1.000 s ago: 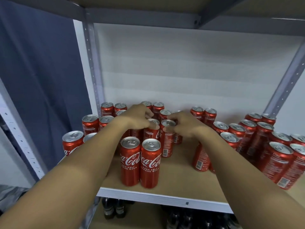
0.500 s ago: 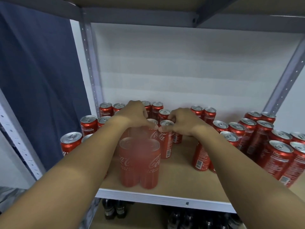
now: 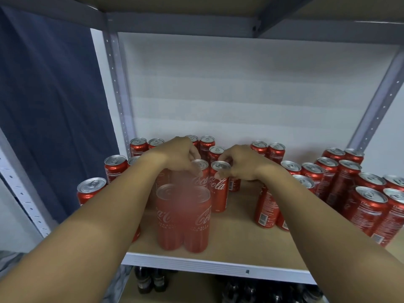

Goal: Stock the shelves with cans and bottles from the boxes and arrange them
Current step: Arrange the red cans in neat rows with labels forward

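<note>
White wall backed a grey metal rack, and its wooden shelf (image 3: 238, 243) carried red cola cans in loose groups, with a dark blue curtain (image 3: 50, 110) hanging to the left.

From the head view, both arms reached in over the shelf's middle. The left hand (image 3: 177, 156) was curled over the top of one upright can (image 3: 200, 171), fingers closed on its rim. The right hand (image 3: 240, 162) pinched the rim of the neighbouring can (image 3: 219, 186), thumb at the front, fingers behind. The two cans stood touching, side by side.

I judged this was squaring a pair into its row. Doing it well would call for sliding each can flat on its base, not tipping it from the top, and keeping the logos facing out.

A front pair (image 3: 183, 217), blurred, stood just before the held cans and crowded the wrists. A back row (image 3: 206, 144) stood close behind. More cans (image 3: 349, 193) clustered on the right, apart. Dark bottles (image 3: 150, 281) showed on the shelf below.
</note>
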{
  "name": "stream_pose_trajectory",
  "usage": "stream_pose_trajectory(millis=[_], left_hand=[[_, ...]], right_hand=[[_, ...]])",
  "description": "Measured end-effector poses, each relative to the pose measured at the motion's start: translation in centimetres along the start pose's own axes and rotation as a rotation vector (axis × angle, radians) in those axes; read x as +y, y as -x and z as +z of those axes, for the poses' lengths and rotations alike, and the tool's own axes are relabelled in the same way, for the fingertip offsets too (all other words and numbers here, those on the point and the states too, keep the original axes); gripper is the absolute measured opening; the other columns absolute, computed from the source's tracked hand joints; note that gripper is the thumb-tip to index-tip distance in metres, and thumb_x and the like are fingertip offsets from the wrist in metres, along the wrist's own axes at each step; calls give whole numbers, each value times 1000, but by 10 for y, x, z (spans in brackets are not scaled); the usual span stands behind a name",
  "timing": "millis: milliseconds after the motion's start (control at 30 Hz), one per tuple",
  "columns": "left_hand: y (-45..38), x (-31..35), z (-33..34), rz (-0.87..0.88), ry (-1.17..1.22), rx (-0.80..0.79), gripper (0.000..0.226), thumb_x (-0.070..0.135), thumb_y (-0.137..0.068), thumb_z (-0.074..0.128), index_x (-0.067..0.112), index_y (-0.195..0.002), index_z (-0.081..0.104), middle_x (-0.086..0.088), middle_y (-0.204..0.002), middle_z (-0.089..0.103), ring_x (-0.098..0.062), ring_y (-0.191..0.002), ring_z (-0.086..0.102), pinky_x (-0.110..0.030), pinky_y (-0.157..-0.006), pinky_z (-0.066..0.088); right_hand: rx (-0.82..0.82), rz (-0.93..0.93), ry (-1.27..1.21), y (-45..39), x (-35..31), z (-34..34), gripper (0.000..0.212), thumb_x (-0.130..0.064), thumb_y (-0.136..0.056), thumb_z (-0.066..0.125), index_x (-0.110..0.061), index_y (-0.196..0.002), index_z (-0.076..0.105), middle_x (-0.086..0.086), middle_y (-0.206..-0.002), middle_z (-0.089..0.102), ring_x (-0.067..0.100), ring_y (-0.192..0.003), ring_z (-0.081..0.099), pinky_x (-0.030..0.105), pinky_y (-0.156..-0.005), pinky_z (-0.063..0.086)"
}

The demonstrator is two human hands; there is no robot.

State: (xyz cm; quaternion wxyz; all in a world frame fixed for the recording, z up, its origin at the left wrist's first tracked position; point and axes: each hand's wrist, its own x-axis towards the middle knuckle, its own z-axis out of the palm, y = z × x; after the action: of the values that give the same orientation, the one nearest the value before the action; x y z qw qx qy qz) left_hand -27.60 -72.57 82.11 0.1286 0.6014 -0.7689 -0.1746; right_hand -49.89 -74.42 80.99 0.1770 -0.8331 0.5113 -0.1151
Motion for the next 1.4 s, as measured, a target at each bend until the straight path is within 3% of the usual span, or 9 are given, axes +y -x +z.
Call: stream_pose_trajectory(millis=[167,367,600,667,800,967,1133,1300,1400], left_hand=[[2,-3,-2,-19,29,-31,69,47,-67,93,26,-128,69,8,-125,70,-8,-114,64,-29,-101,48],[4,1,1,-10,46,30,44,44,-69,93,25,-106,78,10,-105,76,-5,-102,69,-35,-98,55],[7,-8,4,-33,170,-23,72,46,-74,89,27,-138,63,10,-130,69,-6,-115,64,-37,-112,45],[6,-6,7,-46,138,16,70,51,-69,91,26,-130,68,10,-124,70,-7,-112,65,-35,-106,48],[4,-9,9,-27,161,-10,54,44,-72,91,26,-120,74,9,-121,73,-5,-114,64,-41,-109,49],[3,-10,9,-33,214,-27,76,41,-69,93,24,-138,63,6,-135,65,-7,-118,62,-39,-112,45],[-3,-10,12,3,209,-29,60,37,-69,94,27,-124,71,9,-126,69,-5,-120,61,-31,-103,48],[-2,-10,14,34,291,-72,48,25,-75,91,24,-120,72,10,-121,71,-3,-115,64,-12,-78,52],[-1,-7,16,50,285,-74,47,26,-75,91,26,-118,72,11,-121,69,-4,-116,63,-10,-73,52]], right_hand=[[-20,24,-77,5,3,-4,77,-44,-75,85,-17,-141,56,0,-136,61,19,-121,59,32,-102,47],[57,30,-63,4,-2,1,54,-47,-75,85,-14,-115,68,1,-109,68,17,-96,66,33,-83,56],[-16,11,-88,3,4,-2,72,-41,-82,80,-17,-145,52,1,-144,56,19,-128,55,28,-100,44],[22,17,-63,1,3,2,78,-48,-78,82,-15,-142,54,3,-141,58,21,-124,58,29,-97,47],[5,9,-49,-2,4,5,56,-43,-82,80,-16,-128,62,3,-123,65,18,-105,62,29,-83,50],[-16,13,-99,-2,10,4,77,-47,-78,82,-18,-144,52,1,-144,55,22,-128,55,36,-103,47],[8,7,-118,-3,7,10,47,-44,-75,85,-17,-110,70,0,-109,70,17,-99,66,42,-91,56],[-59,25,-123,-1,8,3,63,-42,-74,85,-19,-130,65,3,-131,64,22,-116,63,44,-98,55],[-72,35,-115,3,8,0,61,-39,-74,86,-18,-128,65,3,-123,67,20,-106,67,39,-90,58]])
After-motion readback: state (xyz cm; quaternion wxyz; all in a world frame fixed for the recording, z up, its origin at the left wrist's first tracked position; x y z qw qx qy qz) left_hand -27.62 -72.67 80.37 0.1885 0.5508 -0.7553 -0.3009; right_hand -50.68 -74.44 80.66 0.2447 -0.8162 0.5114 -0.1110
